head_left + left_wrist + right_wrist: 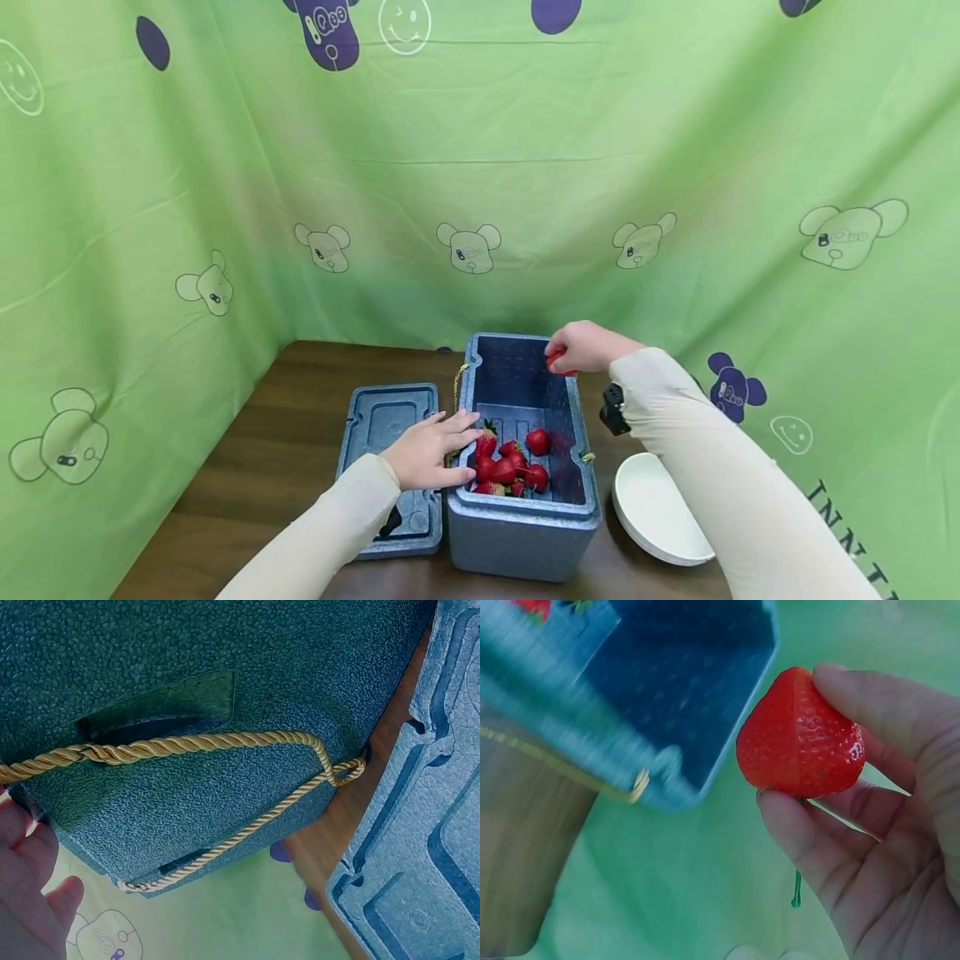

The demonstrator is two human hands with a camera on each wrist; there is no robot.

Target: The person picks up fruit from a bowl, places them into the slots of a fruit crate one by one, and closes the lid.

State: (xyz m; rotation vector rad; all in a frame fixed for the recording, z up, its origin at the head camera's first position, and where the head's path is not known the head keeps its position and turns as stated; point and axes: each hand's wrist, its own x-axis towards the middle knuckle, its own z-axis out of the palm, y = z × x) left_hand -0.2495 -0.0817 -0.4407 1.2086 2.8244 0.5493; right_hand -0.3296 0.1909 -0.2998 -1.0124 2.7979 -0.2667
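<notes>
My right hand (590, 346) pinches a red strawberry (801, 735) between thumb and fingers, above the far right rim of a blue-grey foam box (525, 546). A thin green stem hangs below the fruit in the right wrist view. Several more strawberries (504, 472) lie on the box floor at its near end, mostly by the left wall. My left hand (427, 454) rests on the box's left rim with its fingers extended. Gold twisted rope (202, 742) runs along the box's outer side in the left wrist view, close to that hand.
The box's lid (401, 408) lies flat to the left, partly under my left forearm. White plates (660, 508), stacked, stand to the right beside my right sleeve. A green printed curtain (525, 167) hangs behind and around the brown wooden table (247, 467).
</notes>
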